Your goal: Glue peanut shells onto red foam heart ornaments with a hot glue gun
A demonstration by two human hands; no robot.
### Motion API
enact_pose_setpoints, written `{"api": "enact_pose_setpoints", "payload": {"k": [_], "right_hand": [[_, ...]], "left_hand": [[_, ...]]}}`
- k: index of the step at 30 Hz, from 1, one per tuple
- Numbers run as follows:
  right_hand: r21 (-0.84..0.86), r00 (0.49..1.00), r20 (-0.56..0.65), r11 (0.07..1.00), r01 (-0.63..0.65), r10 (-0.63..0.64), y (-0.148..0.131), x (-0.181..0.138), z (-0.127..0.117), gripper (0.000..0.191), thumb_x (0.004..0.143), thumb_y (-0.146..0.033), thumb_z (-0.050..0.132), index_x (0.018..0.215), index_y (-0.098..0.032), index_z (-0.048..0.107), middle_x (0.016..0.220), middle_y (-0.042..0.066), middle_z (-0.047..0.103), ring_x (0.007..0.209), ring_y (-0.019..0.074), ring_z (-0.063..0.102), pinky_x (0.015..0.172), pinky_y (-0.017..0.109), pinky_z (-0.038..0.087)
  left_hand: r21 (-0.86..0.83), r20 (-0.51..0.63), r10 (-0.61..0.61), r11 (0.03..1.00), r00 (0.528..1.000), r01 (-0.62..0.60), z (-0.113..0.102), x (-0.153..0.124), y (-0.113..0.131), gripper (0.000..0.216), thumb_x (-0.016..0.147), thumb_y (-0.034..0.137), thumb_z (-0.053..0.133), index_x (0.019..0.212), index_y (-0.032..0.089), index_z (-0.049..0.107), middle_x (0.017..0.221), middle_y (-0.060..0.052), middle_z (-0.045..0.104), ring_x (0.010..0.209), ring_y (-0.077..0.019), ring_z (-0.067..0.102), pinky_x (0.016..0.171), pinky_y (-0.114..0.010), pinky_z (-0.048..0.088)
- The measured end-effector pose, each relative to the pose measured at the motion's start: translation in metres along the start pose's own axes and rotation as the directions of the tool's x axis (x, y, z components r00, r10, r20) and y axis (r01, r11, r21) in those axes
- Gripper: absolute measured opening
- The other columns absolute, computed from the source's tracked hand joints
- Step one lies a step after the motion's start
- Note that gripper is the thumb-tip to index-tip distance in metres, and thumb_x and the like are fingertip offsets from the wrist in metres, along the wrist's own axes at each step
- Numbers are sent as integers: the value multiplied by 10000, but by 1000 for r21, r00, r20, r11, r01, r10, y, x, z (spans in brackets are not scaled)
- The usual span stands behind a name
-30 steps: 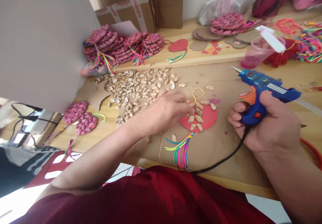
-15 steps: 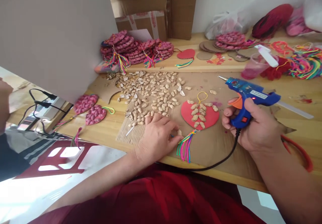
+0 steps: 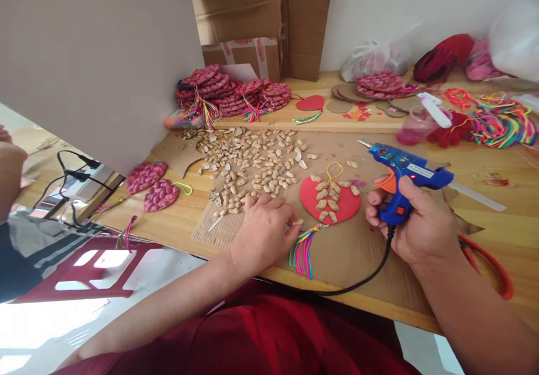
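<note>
My right hand [image 3: 421,218] is wrapped round a blue hot glue gun [image 3: 396,187] with an orange trigger; its metal nozzle points left, above the cardboard. My left hand [image 3: 269,226] is closed near the table's front edge, and a peanut [image 3: 298,223] shows between its thumb and forefinger. Between the two hands lies a red heart [image 3: 309,198] with two rows of peanuts down its middle and a few along its top edge. A yellow loop [image 3: 334,172] tops the heart, and a multicoloured tassel [image 3: 303,251] hangs from its point, beside my left thumb.
Loose peanuts [image 3: 269,161] spread over the cardboard behind my left hand. Pink peanut-covered pieces [image 3: 227,97] are stacked on the rear ledge. Orange-handled pliers or scissors [image 3: 497,268] lie by my right forearm. A power strip [image 3: 90,181] and another person's arm [image 3: 10,164] are at left.
The view has shifted slightly. My left hand still pinches the peanut beside the heart, and my right hand still holds the glue gun, with little visible movement.
</note>
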State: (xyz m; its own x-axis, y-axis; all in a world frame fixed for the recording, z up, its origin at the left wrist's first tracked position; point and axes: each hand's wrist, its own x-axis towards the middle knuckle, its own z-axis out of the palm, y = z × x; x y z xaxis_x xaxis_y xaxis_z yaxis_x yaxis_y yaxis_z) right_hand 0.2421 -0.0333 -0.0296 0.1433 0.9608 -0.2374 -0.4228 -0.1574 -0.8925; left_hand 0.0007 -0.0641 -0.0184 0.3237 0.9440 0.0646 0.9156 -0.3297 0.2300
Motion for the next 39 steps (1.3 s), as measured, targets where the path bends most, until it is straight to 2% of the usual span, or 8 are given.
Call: {"api": "enact_pose_setpoints", "payload": {"k": [4, 7, 10, 14, 19, 27, 35, 39], "right_hand": [[-2, 1000, -8, 1000, -9, 9, -1, -2, 2, 456, 584, -552, 859, 812, -202, 678, 624, 11, 617, 507, 161, 563, 390, 226, 392], [11, 1000, -10, 1000, -4, 4, -3, -3, 4, 435, 616, -536, 842, 813, -189, 668, 626, 19, 612, 504, 159, 560, 389, 226, 396], [3, 1000, -20, 1000, -9, 9, -3, -4, 5, 434, 628, -520, 829, 839, -184, 653, 626, 24, 614, 495, 162, 561, 388, 226, 401], [0, 998, -46, 999, -34, 34, -3, -4, 5, 462, 609, -538, 837, 836, -188, 638, 619, 24, 612, 488, 165, 560, 383, 223, 404], [35, 998, -43, 998, -44, 46, 0, -3, 1, 438, 622, -536, 840, 812, -183, 665, 631, 31, 616, 496, 160, 560, 392, 225, 411], [46, 997, -28, 997, -65, 67, 0, -3, 3, 381, 652, -523, 826, 779, -193, 685, 627, 40, 615, 489, 158, 548, 385, 223, 397], [51, 995, -54, 995, -83, 86, -4, -6, 5, 392, 622, -514, 845, 759, -187, 679, 629, 46, 612, 489, 154, 544, 346, 209, 349], [52, 994, -57, 995, -90, 93, -2, -4, 2, 421, 604, -544, 859, 778, -200, 691, 623, 31, 614, 495, 152, 550, 386, 218, 404]], "left_hand": [[30, -1, -25, 999, 1000, 25, 4, 6, 4, 141, 863, 315, 620, 810, 222, 712, 856, -45, 747, 920, -274, 631, 858, -463, 363], [-28, -8, -43, 999, 999, 43, 3, 15, 2, 127, 827, 299, 628, 767, 222, 708, 812, -37, 746, 864, -251, 645, 851, -442, 368], [-79, -58, -80, 994, 995, 75, -1, 32, -1, 138, 818, 317, 629, 752, 227, 710, 786, -21, 742, 815, -226, 648, 840, -420, 374], [-51, -122, -96, 995, 988, 91, -6, 62, 0, 156, 809, 340, 627, 782, 226, 729, 816, -32, 753, 852, -241, 656, 865, -433, 382], [20, -108, -134, 990, 985, 137, -1, 84, 4, 170, 816, 320, 599, 770, 228, 734, 792, -39, 750, 856, -271, 668, 868, -463, 401], [83, -94, -155, 983, 983, 163, 6, 90, 5, 199, 841, 320, 582, 755, 212, 725, 803, -60, 751, 873, -280, 668, 878, -473, 415], [28, -80, -138, 990, 987, 141, 4, 89, 2, 183, 864, 340, 608, 808, 215, 730, 824, -52, 753, 879, -280, 672, 891, -481, 419], [-53, -45, -124, 991, 991, 122, -2, 84, -9, 177, 896, 313, 594, 881, 248, 758, 911, -40, 768, 960, -275, 665, 927, -496, 404]]}}
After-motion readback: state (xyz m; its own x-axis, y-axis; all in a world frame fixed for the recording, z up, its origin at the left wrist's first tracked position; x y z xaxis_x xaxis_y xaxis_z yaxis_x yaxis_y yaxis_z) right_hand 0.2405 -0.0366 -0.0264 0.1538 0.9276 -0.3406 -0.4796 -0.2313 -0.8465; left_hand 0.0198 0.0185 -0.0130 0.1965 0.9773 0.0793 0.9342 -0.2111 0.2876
